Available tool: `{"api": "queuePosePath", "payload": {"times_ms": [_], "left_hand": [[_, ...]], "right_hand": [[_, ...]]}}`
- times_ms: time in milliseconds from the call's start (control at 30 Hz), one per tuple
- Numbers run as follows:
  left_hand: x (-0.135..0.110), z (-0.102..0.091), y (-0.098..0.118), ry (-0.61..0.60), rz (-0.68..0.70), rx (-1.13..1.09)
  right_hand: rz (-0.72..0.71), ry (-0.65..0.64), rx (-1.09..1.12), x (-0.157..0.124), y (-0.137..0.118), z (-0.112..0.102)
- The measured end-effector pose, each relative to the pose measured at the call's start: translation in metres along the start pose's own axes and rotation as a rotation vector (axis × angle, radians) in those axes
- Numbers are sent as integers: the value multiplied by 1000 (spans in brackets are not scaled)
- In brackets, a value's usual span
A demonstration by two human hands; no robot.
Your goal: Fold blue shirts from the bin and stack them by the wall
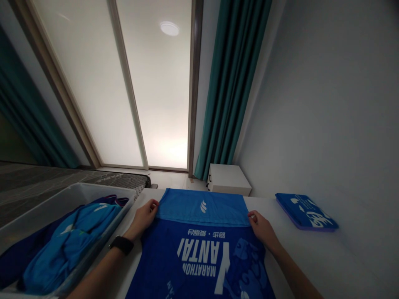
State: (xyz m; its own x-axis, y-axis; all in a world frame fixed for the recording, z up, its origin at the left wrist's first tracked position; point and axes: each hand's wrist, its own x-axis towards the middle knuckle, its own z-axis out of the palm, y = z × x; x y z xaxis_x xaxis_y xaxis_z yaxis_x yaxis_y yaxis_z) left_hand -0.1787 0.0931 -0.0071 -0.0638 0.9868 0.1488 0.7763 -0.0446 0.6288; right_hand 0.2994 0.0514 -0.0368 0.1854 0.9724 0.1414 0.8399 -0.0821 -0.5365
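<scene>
A blue running shirt (199,245) lies spread flat on the white table, its white "YANTAI MARATHON" lettering upside down to me. The far end is a lighter blue band with a small white wing-like logo, and a crease or edge runs across below it. My left hand (146,216), with a dark watch (122,245) on the wrist, pinches the shirt's left edge beside this band. On the opposite edge, my right hand (261,227) has its fingertips closed on the cloth. The near part of the shirt runs out of view.
A clear plastic bin (79,189) at the left holds crumpled blue clothes (75,236). On the table's right sits a folded blue garment (307,211) with white print. Beyond the table stand a white cabinet (229,178), a teal curtain (232,91) and frosted sliding doors (156,91).
</scene>
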Motion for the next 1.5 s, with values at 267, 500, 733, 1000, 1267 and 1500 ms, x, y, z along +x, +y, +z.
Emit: {"api": "queuePosePath", "payload": {"times_ms": [267, 500, 733, 1000, 1267, 1500], "left_hand": [[-14, -21, 0, -174, 204, 18], [-21, -20, -14, -152, 306, 148], [-26, -23, -7, -159, 384, 284], [-28, -18, -6, -49, 299, 282], [-24, -10, -15, -39, 276, 197], [-25, -14, -18, -97, 306, 122]], "right_hand": [[-281, -48, -19, -11, 13, -11], [-359, -48, -127, -16, 10, -14], [-390, -7, -250, -21, 2, -17], [-448, 79, -337, -23, -7, -15], [-651, -69, -356, -16, -57, -5], [-678, -70, -349, -9, -54, 8]]}}
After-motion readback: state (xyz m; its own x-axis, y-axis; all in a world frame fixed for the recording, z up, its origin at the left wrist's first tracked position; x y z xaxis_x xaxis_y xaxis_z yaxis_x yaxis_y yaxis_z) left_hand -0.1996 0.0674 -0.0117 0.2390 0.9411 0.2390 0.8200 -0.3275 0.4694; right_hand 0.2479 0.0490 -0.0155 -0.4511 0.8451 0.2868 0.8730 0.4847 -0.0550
